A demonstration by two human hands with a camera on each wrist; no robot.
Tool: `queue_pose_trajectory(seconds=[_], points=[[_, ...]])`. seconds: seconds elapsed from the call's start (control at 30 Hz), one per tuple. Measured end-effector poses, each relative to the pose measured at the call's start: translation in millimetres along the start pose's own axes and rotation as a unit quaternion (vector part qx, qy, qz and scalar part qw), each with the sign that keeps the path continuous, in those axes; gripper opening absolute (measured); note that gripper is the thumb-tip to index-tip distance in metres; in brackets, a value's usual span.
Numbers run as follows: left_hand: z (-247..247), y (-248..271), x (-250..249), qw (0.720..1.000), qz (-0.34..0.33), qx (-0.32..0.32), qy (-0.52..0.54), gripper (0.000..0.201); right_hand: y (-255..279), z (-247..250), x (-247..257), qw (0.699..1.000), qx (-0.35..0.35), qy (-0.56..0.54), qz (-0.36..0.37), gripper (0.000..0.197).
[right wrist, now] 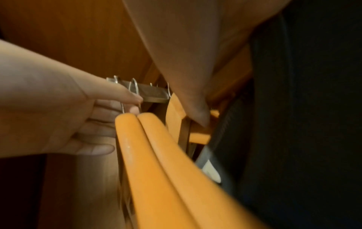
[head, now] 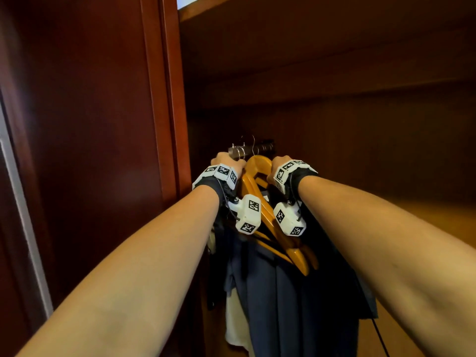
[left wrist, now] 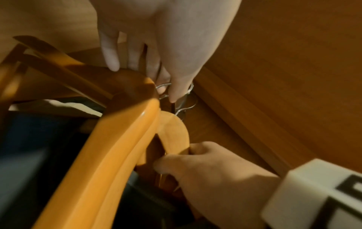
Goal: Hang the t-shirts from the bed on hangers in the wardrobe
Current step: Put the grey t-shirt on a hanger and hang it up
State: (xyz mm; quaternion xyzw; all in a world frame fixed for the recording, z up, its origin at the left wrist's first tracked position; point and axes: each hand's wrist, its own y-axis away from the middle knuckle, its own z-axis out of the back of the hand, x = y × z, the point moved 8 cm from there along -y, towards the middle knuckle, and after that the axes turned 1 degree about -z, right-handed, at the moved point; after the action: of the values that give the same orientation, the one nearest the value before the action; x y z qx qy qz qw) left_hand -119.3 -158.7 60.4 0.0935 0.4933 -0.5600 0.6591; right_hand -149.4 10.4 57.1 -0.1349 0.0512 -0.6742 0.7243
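Your left hand (head: 228, 161) pinches hanger hooks (right wrist: 135, 86) at the rail (right wrist: 152, 93) to free one; your right hand (head: 277, 167) grips the nearest wooden hanger (head: 257, 163) just below, steadying it.

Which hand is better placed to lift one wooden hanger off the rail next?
Probably the left hand: its thumb and fingers already pinch the wire hooks at the metal rail, where a hanger must come free. The right hand grips a wooden hanger lower, below its hook, better suited to steadying it.
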Motion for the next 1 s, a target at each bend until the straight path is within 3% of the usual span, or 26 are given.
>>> queue_pose_trajectory(seconds=[0.27,0.43,0.5,0.63,0.7,1.0], points=[[-5.1,-10.8,6.9,1.000,0.013,-0.007,-0.020,0.027,-12.5,-23.4,1.7,0.992,0.099,0.077,0.030,0.076],[-5.0,-13.3,7.3,0.999,-0.002,-0.016,-0.034,0.025,-20.2,-34.9,1.4,0.993,0.099,0.047,0.034,0.090],[-3.8,-13.1,7.3,0.999,-0.005,-0.023,-0.043,0.025,-13.1,-30.5,3.1,0.995,0.090,0.028,0.039,0.086],[-3.1,-12.6,8.4,0.998,-0.010,-0.029,-0.058,0.022,-2.6,5.0,10.3,0.989,-0.021,-0.138,0.058,0.033],[-2.4,-12.5,8.4,0.998,-0.010,-0.029,-0.058,0.023,-0.9,15.6,16.3,0.969,-0.061,-0.227,0.073,0.019],[-1.4,-8.5,12.0,0.999,0.000,-0.038,-0.022,0.020,13.0,-32.6,41.5,0.937,0.062,-0.338,0.062,0.043]])
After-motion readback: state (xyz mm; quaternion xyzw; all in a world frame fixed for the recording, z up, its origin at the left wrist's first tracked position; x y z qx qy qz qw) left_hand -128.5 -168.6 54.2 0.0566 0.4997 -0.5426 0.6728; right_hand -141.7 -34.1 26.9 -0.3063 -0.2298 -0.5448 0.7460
